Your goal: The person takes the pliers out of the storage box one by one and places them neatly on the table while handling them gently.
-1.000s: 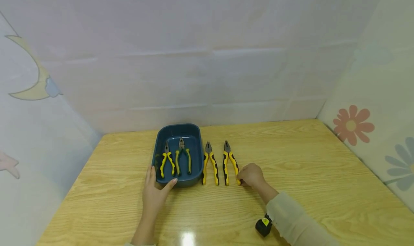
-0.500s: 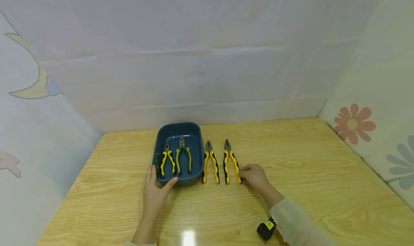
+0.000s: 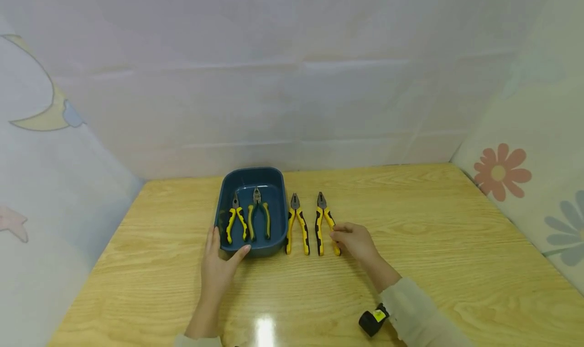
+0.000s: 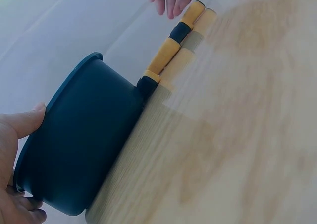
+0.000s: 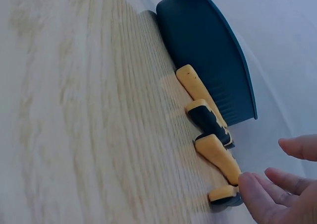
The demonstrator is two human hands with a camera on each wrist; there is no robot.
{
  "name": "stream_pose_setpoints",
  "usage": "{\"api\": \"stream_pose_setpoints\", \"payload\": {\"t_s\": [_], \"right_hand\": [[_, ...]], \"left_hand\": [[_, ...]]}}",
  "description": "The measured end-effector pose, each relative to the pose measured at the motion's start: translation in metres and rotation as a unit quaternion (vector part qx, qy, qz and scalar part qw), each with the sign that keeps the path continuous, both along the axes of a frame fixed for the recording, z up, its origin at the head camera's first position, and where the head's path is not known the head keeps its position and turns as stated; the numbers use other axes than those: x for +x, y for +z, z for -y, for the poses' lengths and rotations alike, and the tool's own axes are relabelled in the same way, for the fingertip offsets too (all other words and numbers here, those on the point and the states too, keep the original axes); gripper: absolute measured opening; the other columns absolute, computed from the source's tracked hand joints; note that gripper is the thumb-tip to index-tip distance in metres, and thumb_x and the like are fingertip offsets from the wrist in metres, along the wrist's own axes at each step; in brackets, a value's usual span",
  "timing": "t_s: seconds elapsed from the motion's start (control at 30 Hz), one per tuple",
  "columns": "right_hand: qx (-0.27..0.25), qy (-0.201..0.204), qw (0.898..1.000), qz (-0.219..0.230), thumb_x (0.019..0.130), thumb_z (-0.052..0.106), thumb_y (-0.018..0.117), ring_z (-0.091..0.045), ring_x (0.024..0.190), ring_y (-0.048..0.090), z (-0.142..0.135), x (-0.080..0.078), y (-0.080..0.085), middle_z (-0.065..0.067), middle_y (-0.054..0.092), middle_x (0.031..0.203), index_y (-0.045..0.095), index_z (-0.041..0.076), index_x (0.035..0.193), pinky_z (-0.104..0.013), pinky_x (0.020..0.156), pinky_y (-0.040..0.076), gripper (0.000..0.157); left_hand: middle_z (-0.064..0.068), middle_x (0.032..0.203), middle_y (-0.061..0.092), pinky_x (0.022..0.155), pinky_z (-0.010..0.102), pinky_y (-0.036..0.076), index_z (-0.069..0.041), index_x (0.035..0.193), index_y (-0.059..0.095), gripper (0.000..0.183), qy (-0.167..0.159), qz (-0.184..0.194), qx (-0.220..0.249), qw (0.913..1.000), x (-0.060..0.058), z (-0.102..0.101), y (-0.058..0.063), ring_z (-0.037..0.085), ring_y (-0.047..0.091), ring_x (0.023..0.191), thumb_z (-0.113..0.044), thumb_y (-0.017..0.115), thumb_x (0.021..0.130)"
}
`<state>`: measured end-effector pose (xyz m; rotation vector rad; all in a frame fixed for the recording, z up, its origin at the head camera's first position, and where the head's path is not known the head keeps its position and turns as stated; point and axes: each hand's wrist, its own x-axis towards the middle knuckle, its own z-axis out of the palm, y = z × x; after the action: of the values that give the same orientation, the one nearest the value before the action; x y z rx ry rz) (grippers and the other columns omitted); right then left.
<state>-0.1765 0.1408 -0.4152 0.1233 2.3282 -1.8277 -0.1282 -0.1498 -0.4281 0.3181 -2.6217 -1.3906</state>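
My left hand (image 3: 217, 273) grips the near left corner of a dark blue tray (image 3: 274, 249), thumb at the near rim and fingers along the left wall. Inside the tray lie long-nose pliers (image 3: 230, 226) with yellow-black handles and a second pair of pliers (image 3: 267, 220) with green-yellow handles. To its right, two yellow-black combination pliers lie side by side: the nearer pair (image 3: 304, 235) against the tray, the farther pair (image 3: 319, 230) under my right fingers. My right hand (image 3: 360, 243) is at that pair's right handle; in the right wrist view its thumb and fingers (image 5: 255, 194) stand apart.
A black tape measure (image 3: 371, 323) with a yellow label lies near the front, beside my right sleeve (image 3: 417, 311). The wooden table (image 3: 456, 240) ends at a pale cloth wall (image 3: 347, 103) behind the tray, with printed side walls left and right.
My right hand has shifted slightly forward along the farther pliers' right handle. My left hand stays on the tray. The whole head view has moved a little.
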Motion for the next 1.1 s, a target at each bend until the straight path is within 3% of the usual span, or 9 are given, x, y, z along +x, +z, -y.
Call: {"api": "stream_pose_setpoints", "payload": {"t_s": [0.23, 0.4, 0.43, 0.63, 0.67, 0.97, 1.1], "right_hand": [[-0.071, 0.016, 0.997, 0.003, 0.084, 0.005, 0.053, -0.034, 0.098, 0.052, 0.007, 0.000, 0.008, -0.029, 0.048, 0.111, 0.044, -0.014, 0.117, -0.037, 0.080, 0.045, 0.039], [-0.074, 0.030, 0.997, -0.003, 0.084, 0.011, 0.055, -0.031, 0.097, 0.053, 0.012, 0.002, 0.015, -0.027, 0.048, 0.113, 0.043, -0.013, 0.118, -0.037, 0.079, 0.045, 0.043], [-0.088, 0.044, 0.995, -0.018, 0.084, 0.013, 0.056, -0.029, 0.096, 0.054, 0.011, -0.001, 0.008, -0.025, 0.049, 0.113, 0.044, -0.011, 0.118, -0.035, 0.078, 0.046, 0.043], [-0.135, 0.046, 0.990, -0.005, 0.084, 0.008, 0.055, -0.034, 0.100, 0.051, 0.023, -0.004, 0.019, -0.027, 0.047, 0.115, 0.044, -0.012, 0.118, -0.039, 0.080, 0.044, 0.041], [-0.129, 0.034, 0.991, 0.013, 0.084, 0.005, 0.054, -0.036, 0.101, 0.050, 0.029, -0.001, 0.028, -0.029, 0.046, 0.115, 0.042, -0.013, 0.119, -0.041, 0.082, 0.042, 0.041], [-0.174, 0.054, 0.983, 0.020, 0.085, 0.003, 0.052, -0.031, 0.097, 0.053, 0.046, -0.002, 0.035, -0.027, 0.044, 0.117, 0.044, -0.010, 0.119, -0.043, 0.084, 0.040, 0.037], [-0.170, 0.066, 0.983, 0.013, 0.084, 0.005, 0.053, -0.029, 0.094, 0.056, 0.050, -0.003, 0.037, -0.029, 0.044, 0.117, 0.044, -0.012, 0.118, -0.043, 0.083, 0.041, 0.039]], "left_hand": [[0.006, 0.144, 0.003, 0.099, 0.049, 0.016, -0.006, 0.139, 0.009, 0.100, -0.003, -0.004, -0.001, 1.0000, -0.001, 0.001, 0.001, 0.028, 0.006, 0.128, -0.051, 0.064, 0.069], [0.005, 0.144, 0.003, 0.099, 0.048, 0.015, -0.005, 0.139, 0.009, 0.098, -0.003, -0.007, -0.005, 1.0000, -0.001, 0.001, 0.000, 0.028, 0.006, 0.128, -0.049, 0.065, 0.070], [0.005, 0.144, 0.003, 0.099, 0.048, 0.015, -0.005, 0.139, 0.010, 0.098, -0.003, -0.008, -0.006, 0.9999, -0.001, 0.001, 0.001, 0.028, 0.006, 0.128, -0.048, 0.065, 0.070], [0.005, 0.144, 0.003, 0.100, 0.048, 0.015, -0.004, 0.138, 0.010, 0.097, -0.004, -0.008, -0.006, 0.9999, -0.003, 0.002, 0.001, 0.028, 0.005, 0.128, -0.046, 0.065, 0.071], [0.005, 0.144, 0.002, 0.100, 0.048, 0.015, -0.004, 0.138, 0.009, 0.097, -0.005, -0.006, -0.007, 0.9999, -0.003, 0.002, 0.001, 0.028, 0.005, 0.128, -0.046, 0.065, 0.071], [0.007, 0.144, 0.004, 0.099, 0.049, 0.016, -0.003, 0.138, 0.011, 0.096, -0.005, -0.001, -0.015, 0.9999, -0.001, 0.003, 0.002, 0.028, 0.007, 0.128, -0.047, 0.064, 0.071], [0.007, 0.144, 0.004, 0.099, 0.049, 0.015, -0.003, 0.138, 0.010, 0.098, -0.009, 0.003, -0.016, 0.9998, -0.001, 0.003, 0.001, 0.028, 0.006, 0.128, -0.050, 0.064, 0.070]]}}
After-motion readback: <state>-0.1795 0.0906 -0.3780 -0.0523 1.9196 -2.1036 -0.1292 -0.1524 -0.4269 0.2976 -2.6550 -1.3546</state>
